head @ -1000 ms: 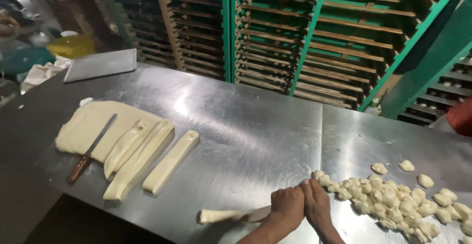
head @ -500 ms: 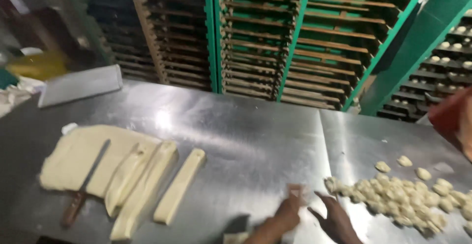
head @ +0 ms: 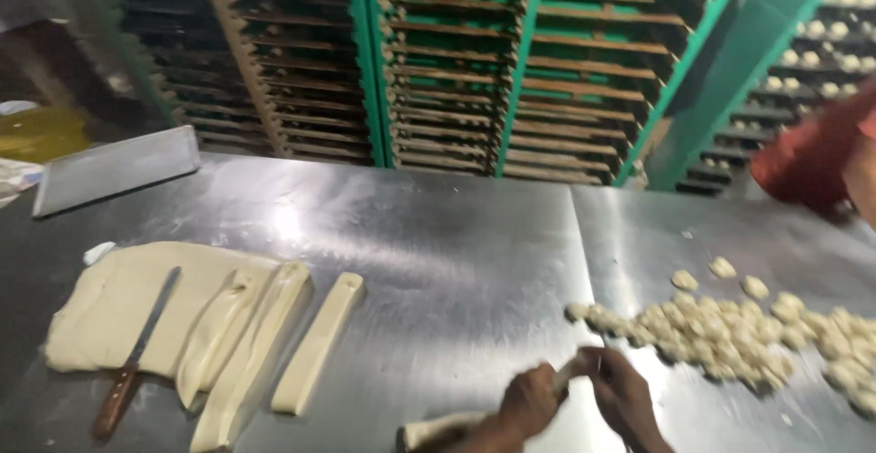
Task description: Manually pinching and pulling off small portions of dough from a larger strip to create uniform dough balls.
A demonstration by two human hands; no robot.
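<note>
The dough rope (head: 456, 428) lies at the near edge of the steel table (head: 438, 243), running from the bottom of my view up toward my two hands. My left hand (head: 527, 405) is closed around its upper end, fingers curled over the pale dough. My right hand (head: 623, 394) sits just beside it, touching the same end, with thumb and forefinger pinched together on the tip of the rope; motion blur keeps me from telling how much dough sits between them.

Just right of my hands, a heap of small dough pieces (head: 730, 334) spreads toward the table's right edge, with a few loose ones beyond it toward the far side.

Over by the left edge I see a flat dough sheet (head: 119, 302) with a wooden-handled knife (head: 135, 362) lying on it, blade pointing away from me. Beside the sheet are cut dough strips (head: 265, 343), side by side, the rightmost one lying a little apart from the rest.

A metal tray (head: 114, 168) rests at the far left corner. Behind the table stand green racks (head: 511, 61) of wooden trays. A red sleeve (head: 812, 152) of another person shows at the right edge of my view.
</note>
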